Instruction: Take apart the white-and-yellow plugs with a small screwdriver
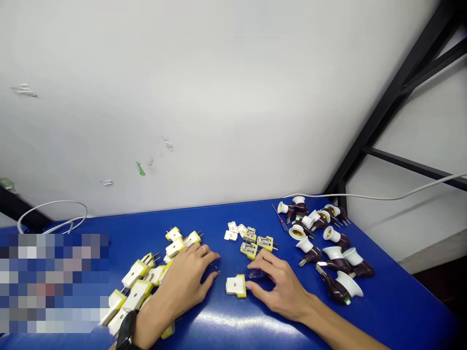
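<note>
While over blue table [401,311], left hand [178,282]: fingers spread, empty, beside plugs [134,273].
Right hand [280,287]: fingers curled by clear piece [257,273], grip unclear.
Between hands: plug body [236,286].

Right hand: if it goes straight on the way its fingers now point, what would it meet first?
The right hand would probably meet the small clear plastic piece first. It lies right at the fingers, and depth is unclear, so they may already touch it. The white-and-yellow plug body lies just beyond.

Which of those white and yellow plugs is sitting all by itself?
The white-and-yellow plug lying between the left hand and the right hand; all the others sit bunched in groups, away from it.
</note>
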`<state>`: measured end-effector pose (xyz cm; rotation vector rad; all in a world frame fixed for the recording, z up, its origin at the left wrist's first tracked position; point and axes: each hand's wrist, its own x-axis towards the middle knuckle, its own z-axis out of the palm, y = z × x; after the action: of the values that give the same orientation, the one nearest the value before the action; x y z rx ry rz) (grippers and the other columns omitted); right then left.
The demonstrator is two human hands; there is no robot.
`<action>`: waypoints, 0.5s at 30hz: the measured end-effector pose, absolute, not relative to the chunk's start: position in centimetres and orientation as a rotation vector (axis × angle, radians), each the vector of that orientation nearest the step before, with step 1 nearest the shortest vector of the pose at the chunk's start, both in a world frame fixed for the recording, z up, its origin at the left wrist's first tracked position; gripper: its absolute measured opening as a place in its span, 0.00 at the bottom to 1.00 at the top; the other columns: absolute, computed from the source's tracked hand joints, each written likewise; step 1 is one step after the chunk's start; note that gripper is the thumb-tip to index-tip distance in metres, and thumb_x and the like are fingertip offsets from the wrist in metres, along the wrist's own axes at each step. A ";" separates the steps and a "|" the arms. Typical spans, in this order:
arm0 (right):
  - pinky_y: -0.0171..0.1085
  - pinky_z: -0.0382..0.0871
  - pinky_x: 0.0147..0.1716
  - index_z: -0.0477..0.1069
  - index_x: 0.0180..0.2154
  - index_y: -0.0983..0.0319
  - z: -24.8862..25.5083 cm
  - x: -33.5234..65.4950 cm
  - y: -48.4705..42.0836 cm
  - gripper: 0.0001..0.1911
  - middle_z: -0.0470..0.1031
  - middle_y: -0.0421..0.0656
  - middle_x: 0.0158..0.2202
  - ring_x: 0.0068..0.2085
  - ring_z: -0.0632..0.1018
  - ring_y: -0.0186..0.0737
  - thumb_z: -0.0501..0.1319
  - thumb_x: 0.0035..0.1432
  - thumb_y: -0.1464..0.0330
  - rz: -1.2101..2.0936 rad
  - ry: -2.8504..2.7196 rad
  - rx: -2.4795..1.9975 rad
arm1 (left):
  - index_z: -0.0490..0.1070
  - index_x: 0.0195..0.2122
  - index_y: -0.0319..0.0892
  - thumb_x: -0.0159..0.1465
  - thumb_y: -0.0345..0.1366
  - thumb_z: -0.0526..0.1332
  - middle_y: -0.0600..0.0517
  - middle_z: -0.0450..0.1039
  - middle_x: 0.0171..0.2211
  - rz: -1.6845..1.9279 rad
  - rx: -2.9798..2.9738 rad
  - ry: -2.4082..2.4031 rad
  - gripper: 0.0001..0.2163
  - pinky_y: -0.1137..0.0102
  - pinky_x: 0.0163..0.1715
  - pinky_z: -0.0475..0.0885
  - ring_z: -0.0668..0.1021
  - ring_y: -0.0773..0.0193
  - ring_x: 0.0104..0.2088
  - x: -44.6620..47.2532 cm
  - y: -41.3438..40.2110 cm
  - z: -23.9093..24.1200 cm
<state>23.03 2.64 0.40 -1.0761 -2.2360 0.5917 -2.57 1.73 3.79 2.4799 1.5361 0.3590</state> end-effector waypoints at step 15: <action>0.34 0.70 0.27 0.77 0.41 0.60 1.1 23.4 2.7 0.06 0.75 0.44 0.36 0.29 0.74 0.37 0.63 0.62 0.71 0.518 -2.092 -0.991 | 0.78 0.39 0.43 0.71 0.30 0.54 0.45 0.79 0.38 0.004 2.520 1.691 0.11 0.58 0.43 0.72 0.80 0.49 0.41 -2.1 2.6 3.3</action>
<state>23.44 2.65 1.09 -0.9909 -2.0918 0.5185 -2.07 2.60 3.33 2.5202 1.6915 0.0045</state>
